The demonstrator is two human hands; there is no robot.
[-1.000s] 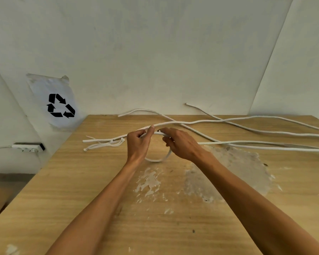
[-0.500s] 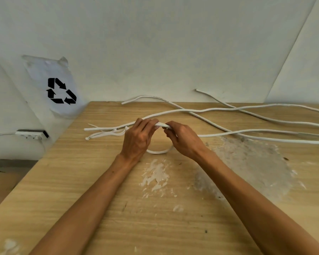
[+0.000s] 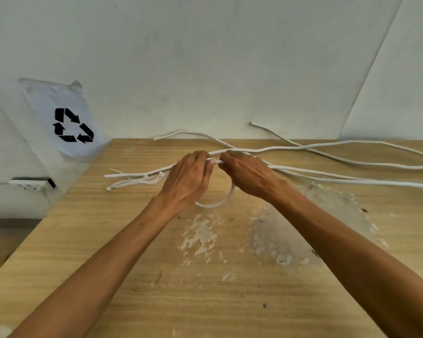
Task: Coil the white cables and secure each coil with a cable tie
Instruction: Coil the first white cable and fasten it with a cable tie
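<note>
Several long white cables (image 3: 332, 178) lie across the far half of the wooden table (image 3: 108, 276), running off to the right. My left hand (image 3: 188, 178) and my right hand (image 3: 247, 175) are side by side above the table's middle, both closed on one white cable. A small loop of that cable (image 3: 217, 202) hangs below and between my hands. A bunch of thin white cable ties (image 3: 137, 180) lies on the table left of my left hand.
The table stands against a white wall. A paper with a black recycling symbol (image 3: 72, 125) is taped to the wall at the left. A white power strip (image 3: 29, 185) sits low on the left, beyond the table's edge. Pale scuffed patches (image 3: 279, 240) mark the tabletop.
My left hand's fingers have closed over the cable, where the thumb stuck up before. Both hands have drawn closer together; the loop under them stays about the same size.
</note>
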